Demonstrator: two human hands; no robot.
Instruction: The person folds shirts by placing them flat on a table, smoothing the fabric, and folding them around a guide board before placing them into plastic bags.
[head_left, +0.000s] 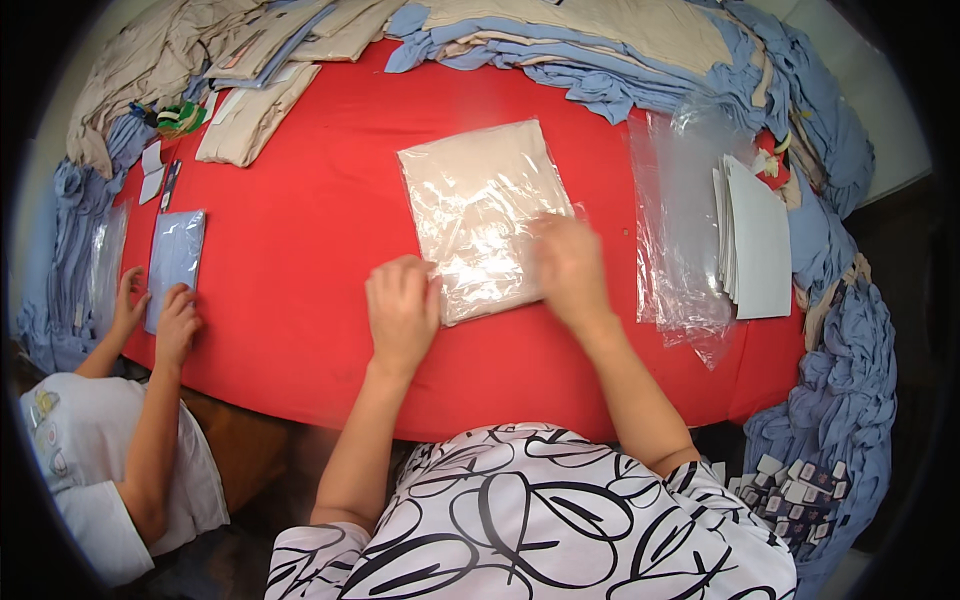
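Observation:
In front of me lies a folded beige garment inside a clear plastic bag, slightly tilted on the red cloth. My left hand is at the bag's lower left corner, its fingers curled in and closed on the bag's edge. At the right edge of the same bag is my right hand. Motion smears its fingers, so their grip cannot be made out. Light glares off the plastic between both hands.
Flat clear bags and a stack of white sheets lie to the right. Blue and beige garments line the far edge. At left, a co-worker's hands touch a bagged blue garment. Small tags lie at lower right.

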